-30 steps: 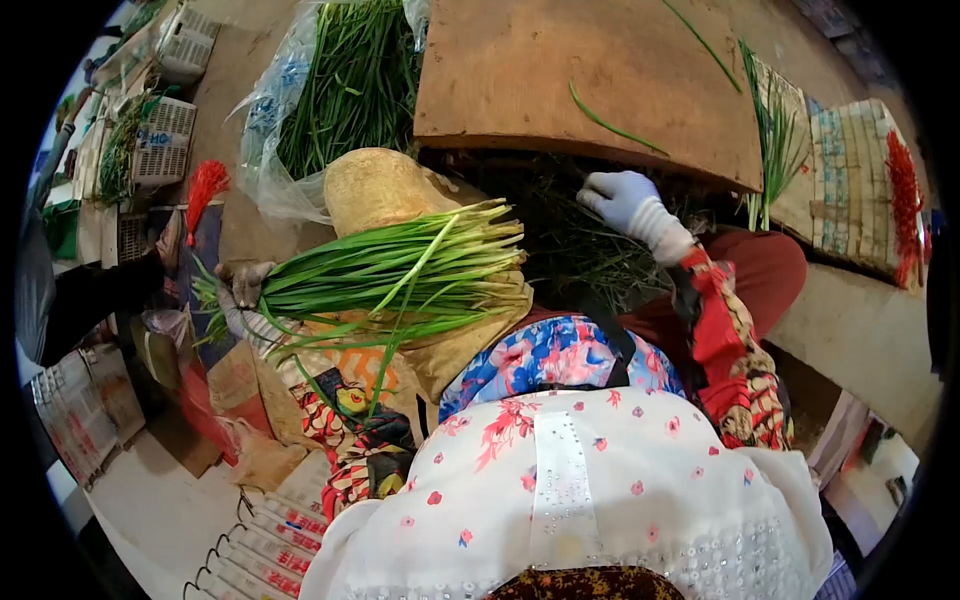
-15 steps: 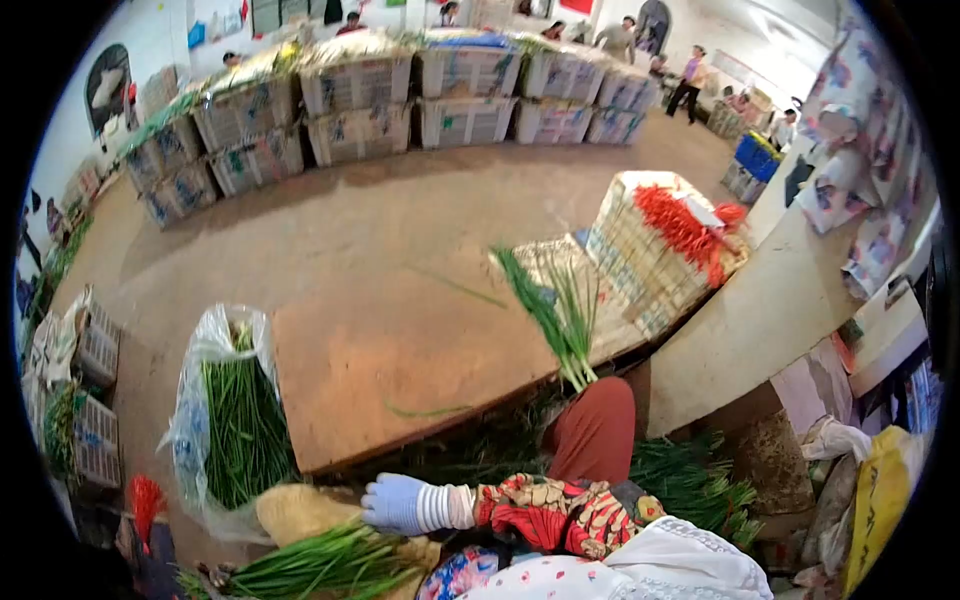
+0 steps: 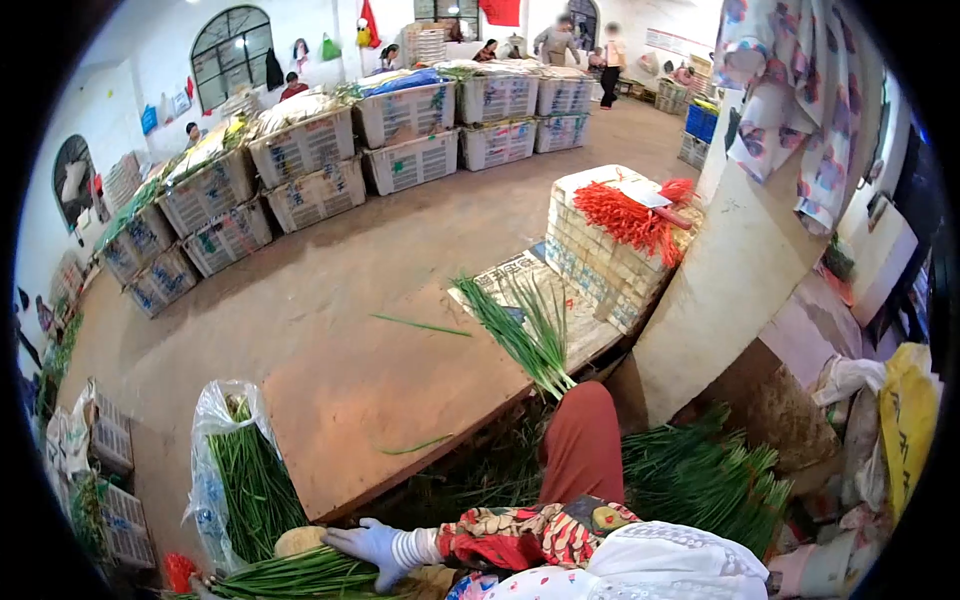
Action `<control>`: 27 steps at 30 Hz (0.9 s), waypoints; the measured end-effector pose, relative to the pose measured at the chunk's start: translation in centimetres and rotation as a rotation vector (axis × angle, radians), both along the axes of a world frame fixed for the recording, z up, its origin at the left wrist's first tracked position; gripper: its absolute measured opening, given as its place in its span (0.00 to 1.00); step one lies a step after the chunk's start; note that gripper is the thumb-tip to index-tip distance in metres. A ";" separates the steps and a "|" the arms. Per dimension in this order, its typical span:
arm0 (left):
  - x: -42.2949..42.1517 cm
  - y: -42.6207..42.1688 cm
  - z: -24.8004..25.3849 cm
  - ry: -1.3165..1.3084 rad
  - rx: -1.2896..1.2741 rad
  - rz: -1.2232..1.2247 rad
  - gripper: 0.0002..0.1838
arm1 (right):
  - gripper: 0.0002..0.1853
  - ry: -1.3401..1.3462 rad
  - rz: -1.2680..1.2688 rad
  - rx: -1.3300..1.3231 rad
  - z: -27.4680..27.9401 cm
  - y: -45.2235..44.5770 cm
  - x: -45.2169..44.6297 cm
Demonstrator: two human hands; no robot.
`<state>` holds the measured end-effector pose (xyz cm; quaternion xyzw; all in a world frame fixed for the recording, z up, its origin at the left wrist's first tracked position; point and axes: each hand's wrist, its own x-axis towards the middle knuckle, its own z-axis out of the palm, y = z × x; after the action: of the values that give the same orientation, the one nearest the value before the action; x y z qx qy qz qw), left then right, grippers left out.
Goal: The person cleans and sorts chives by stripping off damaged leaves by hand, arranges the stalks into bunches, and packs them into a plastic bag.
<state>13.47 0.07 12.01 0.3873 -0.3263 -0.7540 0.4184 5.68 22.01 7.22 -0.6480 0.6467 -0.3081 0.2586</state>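
Presently, the bundle of long green stalks (image 3: pixel 300 579) lies at the near edge of the scene, left of the middle, and its lower part is cut off by the frame. The right hand (image 3: pixel 376 548), in a pale blue glove with a striped cuff, rests at the right part of this bundle; its fingers are stretched out and the thumb stands apart, so it does not look clenched. Of the left hand (image 3: pixel 203 590) only a little shows, at the left part of the bundle, and I cannot tell if it is grasping.

I judge that the bundle is rather light, soft and bendable, and perhaps slippery, because the stalks are thin and smooth. Single leaves could bruise or slide out under a hard squeeze. A wide, gentle hold around the whole bundle, with the other hand supporting the leaves, should suit it better than a pinch.

Just beyond, to the left, a clear plastic bag (image 3: pixel 207 450) holds more stalks. Right of it is a wooden board (image 3: pixel 390 390) with a loose stalk (image 3: pixel 415 446) on it. Farther right, a small bunch (image 3: pixel 530 340) lies near the knee (image 3: pixel 585 445), and beyond it red ties (image 3: pixel 622 214) lie on a pale box (image 3: pixel 600 268). At the far side stand stacked crates (image 3: pixel 410 165).
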 end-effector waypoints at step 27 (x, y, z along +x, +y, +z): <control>-2.4 -2.9 5.2 -0.191 0.124 0.364 0.14 | 0.58 -0.644 0.010 0.095 -5.1 4.0 -5.7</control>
<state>11.02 -2.84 17.17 0.5345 -0.2420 -0.6447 0.4900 -0.01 26.05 2.12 -0.5078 0.5420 -0.4656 0.4813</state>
